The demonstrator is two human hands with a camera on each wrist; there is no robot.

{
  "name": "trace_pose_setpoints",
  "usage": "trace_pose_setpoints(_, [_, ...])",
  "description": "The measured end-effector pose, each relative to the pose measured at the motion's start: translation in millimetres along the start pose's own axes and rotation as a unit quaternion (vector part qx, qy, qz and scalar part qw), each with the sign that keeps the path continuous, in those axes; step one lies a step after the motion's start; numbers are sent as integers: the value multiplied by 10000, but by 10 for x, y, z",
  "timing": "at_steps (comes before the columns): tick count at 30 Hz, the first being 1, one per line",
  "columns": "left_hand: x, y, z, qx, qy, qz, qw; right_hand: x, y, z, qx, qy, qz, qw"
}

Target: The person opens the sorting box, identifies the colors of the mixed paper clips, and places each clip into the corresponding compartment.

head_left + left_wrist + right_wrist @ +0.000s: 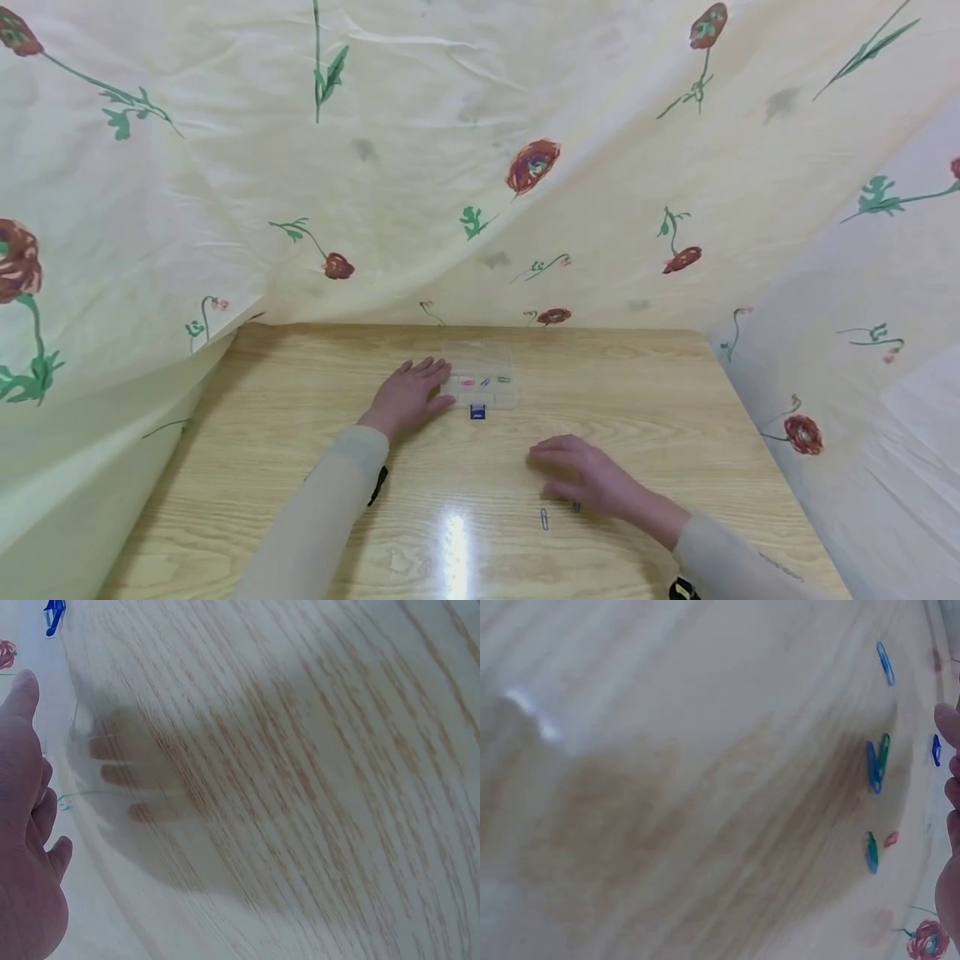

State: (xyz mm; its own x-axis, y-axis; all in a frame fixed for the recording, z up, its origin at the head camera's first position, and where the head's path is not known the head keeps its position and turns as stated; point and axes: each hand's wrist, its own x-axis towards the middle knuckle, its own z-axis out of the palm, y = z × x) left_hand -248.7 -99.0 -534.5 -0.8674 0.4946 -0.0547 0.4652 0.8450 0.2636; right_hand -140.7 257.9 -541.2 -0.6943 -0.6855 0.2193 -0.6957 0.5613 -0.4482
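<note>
- Clear plastic box sits mid-table, far side, lid folded back; small pink, blue & green bits show in its far row, blue catch at near edge.
- L hand: at box's L edge, fingers spread & relaxed, gripping nothing; can't tell if tips actually touch.
- R hand: above table, nr R of centre, wide gap betw thumb & fingers, nothing held.
- Blue clip lies flat just nr side of R thumb; dark clip is partly hidden under same hand.
- R wrist view: blue-green pair lies v. close, prob overlapping; also red bit, too blurred to name.
- Step in hand looks like R hand working at clips, L hand by box.
- To do it well: bring R thumb & index low, pinch one clip by its end; thin flat wire prob needs a nail edge under it.
- Overlapped clips could come up tangled; nudge apart 1st.
- L hand: light steadying touch only; box looks light, may skid. Keep fingers off compartments & lid.
- Keep R sleeve high, so it doesn't sweep clips.
</note>
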Motion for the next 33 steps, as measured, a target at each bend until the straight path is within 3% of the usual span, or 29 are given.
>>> trace_pose_setpoints(11, [-23, 30, -43, 0, -65, -52, 10000, -217, -12, 89, 49, -156, -134, 9998])
trace_pose_setpoints(20, [-5, 10, -20, 28, -94, -61, 9999, -302, -52, 171, 229, 46, -324, 9992])
trace_pose_setpoints(28, [-4, -10, 2, 55, -59, -8, 10000, -305, -45, 259, 367, 272, -788, 9958])
trace_pose_setpoints(33, [5, -14, 14, 106, -35, 3, 9999, -304, -45, 314, 338, 414, -785, 9955])
